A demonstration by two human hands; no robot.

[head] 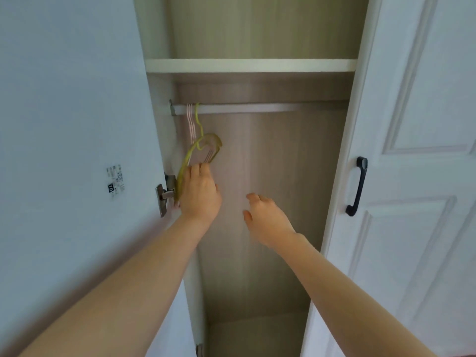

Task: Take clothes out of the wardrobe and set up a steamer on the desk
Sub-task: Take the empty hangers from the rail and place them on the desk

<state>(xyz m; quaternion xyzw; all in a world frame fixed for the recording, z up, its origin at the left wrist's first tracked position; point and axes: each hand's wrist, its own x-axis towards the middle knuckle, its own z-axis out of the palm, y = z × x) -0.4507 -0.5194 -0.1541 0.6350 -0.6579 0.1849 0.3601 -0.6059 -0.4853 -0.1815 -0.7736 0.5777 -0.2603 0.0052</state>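
Item 1: wardrobe [257, 176]. A tall, narrow compartment lined in pale wood grain, seen from the front and slightly below.

Item 2: shelf [251, 65]. 1 white board spans the compartment near the top.

Item 3: rail [257, 108]. 1 white bar runs side to side just under the shelf, held by a metal bracket at its left end.

Item 4: hangers [215, 140]. A bunch hooked over the far left end of the rail, close to the bracket: 1 yellow-green, the rest pink, count unclear. They hang swung sideways, lower ends against the left wall.

Item 5: left hand [199, 191]. Raised into the compartment with its back to the camera, it is grasping the hangers at their lower part, fingers curled over them. The thumb is hidden.

Item 6: right hand [268, 222]. Raised beside the left hand and apart from it, released, fingers loosely spread, touching nothing.

Item 7: left door [77, 124]. Swung open, white inner face showing, with 1 small printed label [116, 181] and 1 metal hinge [164, 194] just beside the left hand.

Item 8: right door [412, 176]. White and panelled, it carries 1 black bar handle [358, 186], upright.

Item 9: wardrobe floor [257, 336]. A pale panel at the bottom, between the 2 forearms.
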